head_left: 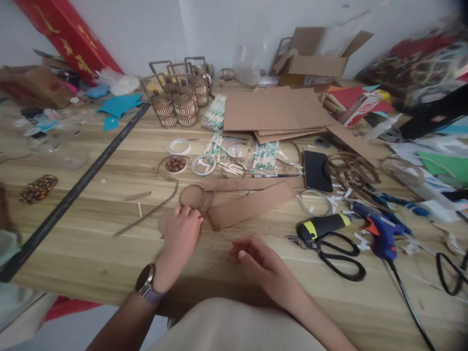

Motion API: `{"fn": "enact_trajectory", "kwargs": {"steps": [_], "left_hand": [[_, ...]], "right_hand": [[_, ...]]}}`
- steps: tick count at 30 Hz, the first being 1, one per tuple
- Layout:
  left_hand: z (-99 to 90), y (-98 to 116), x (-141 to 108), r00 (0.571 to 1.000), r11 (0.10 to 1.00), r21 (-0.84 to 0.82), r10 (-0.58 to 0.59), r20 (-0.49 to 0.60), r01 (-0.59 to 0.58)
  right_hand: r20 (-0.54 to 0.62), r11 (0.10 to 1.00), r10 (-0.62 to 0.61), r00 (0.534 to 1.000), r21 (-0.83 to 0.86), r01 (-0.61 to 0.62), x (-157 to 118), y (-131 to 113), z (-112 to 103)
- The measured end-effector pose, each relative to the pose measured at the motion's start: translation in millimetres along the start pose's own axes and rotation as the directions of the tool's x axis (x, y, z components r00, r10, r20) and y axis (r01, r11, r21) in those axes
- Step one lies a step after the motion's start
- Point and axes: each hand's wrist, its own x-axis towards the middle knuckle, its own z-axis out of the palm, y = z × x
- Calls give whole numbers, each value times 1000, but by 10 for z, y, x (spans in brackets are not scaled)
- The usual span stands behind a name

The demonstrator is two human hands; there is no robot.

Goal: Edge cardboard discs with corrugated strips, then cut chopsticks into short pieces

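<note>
My left hand [182, 231], with a watch on its wrist, is closed palm-down over the table. Its knuckles are at the near rim of a round cardboard disc [192, 196] edged with braided cord. A brown edge shows beside the palm, but what the fingers hold, if anything, is hidden. My right hand [261, 268] is apart from it, loosely curved with the thumb separate and nothing in it. Between and beyond the hands lies a cardboard strip [252, 205]. A length of braided cord [151, 212] lies left of my left hand.
Scissors [340, 253], a yellow-black tool [323, 225] and a blue glue gun [380, 229] lie to the right, near a phone [318, 170]. Lidded lantern-like baskets [185, 108] stand behind. Cardboard sheets [274, 109] and a bowl of brown beads [176, 165] lie farther back.
</note>
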Motion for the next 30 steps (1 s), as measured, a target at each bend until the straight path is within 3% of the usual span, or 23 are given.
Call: {"fn": "enact_trajectory", "kwargs": {"steps": [2, 5, 10, 13, 15, 18, 20, 22, 24, 25, 26, 27, 30], "left_hand": [[-14, -9, -2, 1000, 999, -45, 14, 25, -12], [-50, -143, 49, 999, 995, -100, 2, -37, -6], [-83, -609, 146, 973, 968, 128, -202, -116, 216], [-54, -829, 155, 983, 961, 208, -174, -55, 181], [-85, -861, 133, 982, 960, 208, -174, -77, 187], [-242, -688, 56, 965, 961, 169, -190, -180, 220], [-353, -443, -15, 975, 982, 130, -114, -191, 141], [-396, -146, -90, 993, 998, 60, 42, -112, -35], [-353, 140, -163, 968, 967, -39, 252, -22, -253], [-306, 260, -197, 944, 940, -92, 330, 8, -328], [-250, 359, -228, 924, 913, -155, 383, 8, -377], [-192, 435, -255, 902, 880, -213, 432, -17, -426], [-43, 536, -305, 871, 808, -327, 473, -136, -490]], "right_hand": [[21, 997, -7, 1000, -80, 9, -9, -18, -1], [32, 988, -9, 999, -153, 14, -25, -36, -10], [55, 984, -19, 998, -179, 28, -51, -53, -30], [46, 976, -44, 998, -213, 53, -51, -60, -29], [32, 967, -78, 996, -239, 84, -50, -58, -23], [-27, 948, -166, 986, -280, 152, -73, -62, -22], [-102, 896, -315, 944, -359, 261, -112, -89, -37], [-93, 755, -554, 827, -475, 452, -156, -141, -63], [47, 536, -736, 675, -568, 624, -186, -196, -93], [129, 438, -768, 628, -610, 661, -190, -212, -109], [193, 363, -763, 616, -662, 656, -187, -214, -126], [224, 307, -736, 639, -731, 609, -179, -200, -145], [183, 174, -633, 752, -913, 369, -150, -70, -213]]}}
